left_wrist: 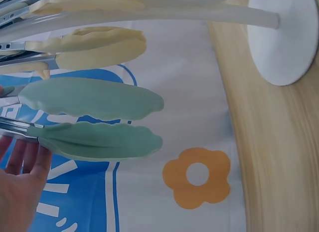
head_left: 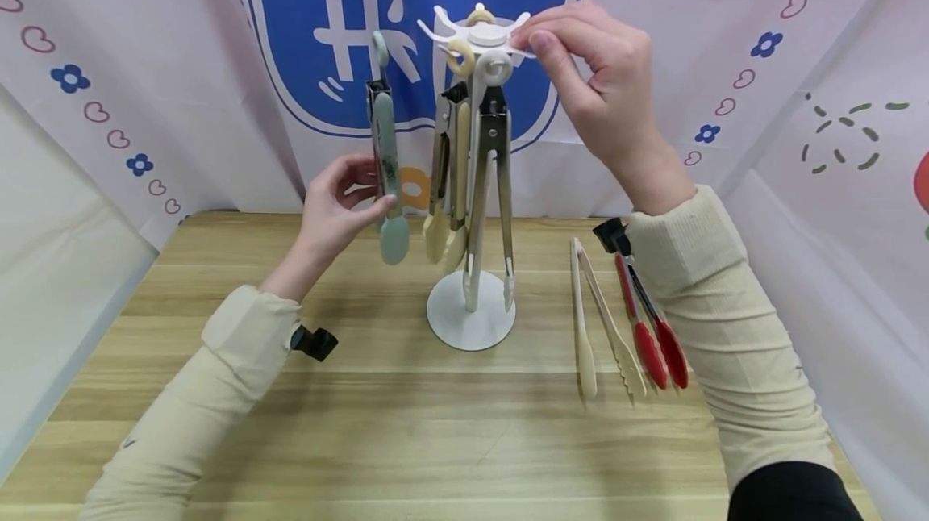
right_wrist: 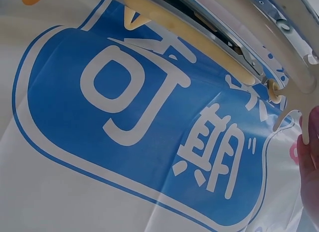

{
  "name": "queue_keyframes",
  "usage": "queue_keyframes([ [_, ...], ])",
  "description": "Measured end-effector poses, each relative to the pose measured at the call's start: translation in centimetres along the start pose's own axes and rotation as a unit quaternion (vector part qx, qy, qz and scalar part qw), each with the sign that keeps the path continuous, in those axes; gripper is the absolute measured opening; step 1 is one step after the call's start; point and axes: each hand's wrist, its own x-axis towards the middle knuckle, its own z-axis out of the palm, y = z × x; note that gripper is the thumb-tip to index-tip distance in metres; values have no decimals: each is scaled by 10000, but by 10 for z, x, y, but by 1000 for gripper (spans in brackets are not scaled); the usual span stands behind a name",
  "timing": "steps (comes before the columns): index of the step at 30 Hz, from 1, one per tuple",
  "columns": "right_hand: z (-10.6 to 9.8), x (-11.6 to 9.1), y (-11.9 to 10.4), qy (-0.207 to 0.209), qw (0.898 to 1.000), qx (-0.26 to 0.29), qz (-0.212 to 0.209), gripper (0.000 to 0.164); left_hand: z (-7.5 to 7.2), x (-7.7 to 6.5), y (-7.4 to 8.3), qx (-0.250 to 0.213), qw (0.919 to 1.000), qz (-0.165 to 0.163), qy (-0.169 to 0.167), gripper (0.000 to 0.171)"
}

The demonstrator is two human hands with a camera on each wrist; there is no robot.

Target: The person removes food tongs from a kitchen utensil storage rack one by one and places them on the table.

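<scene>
My left hand grips a pair of tongs with pale green tips, held upright to the left of a white hook stand. In the left wrist view, the two green tips lie slightly apart, with my fingers behind the metal arms. At the top of the stand, my right hand pinches one of its hooks between thumb and fingers. Cream-tipped tongs hang from the stand by their ring. Beside them hang tongs with a white ring, their arms spread.
On the wooden table, beige tongs and red-tipped tongs lie to the right. The stand's round white base rests toward the back. A printed cloth hangs behind the table.
</scene>
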Motion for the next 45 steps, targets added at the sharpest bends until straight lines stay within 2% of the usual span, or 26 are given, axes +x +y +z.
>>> queue_keyframes([
  [8,-1,1,-1,-46,10000,-33,65,16,-5,-12,3,567,9977,-374,-39,45],
  [16,-2,1,-2,-98,9997,-3,245,16,-9,-22,3,1339,9877,-802,-39,45],
  [25,-2,2,-4,-110,9993,-19,350,17,-16,-28,-1,2213,9656,-1367,-71,45],
  [32,-2,2,-4,-116,9993,-50,340,18,-21,-32,-4,2618,9456,-1918,-234,49],
  [45,-2,2,-5,-122,9992,-64,382,18,-30,-44,-16,3405,9111,-2260,-537,45],
])
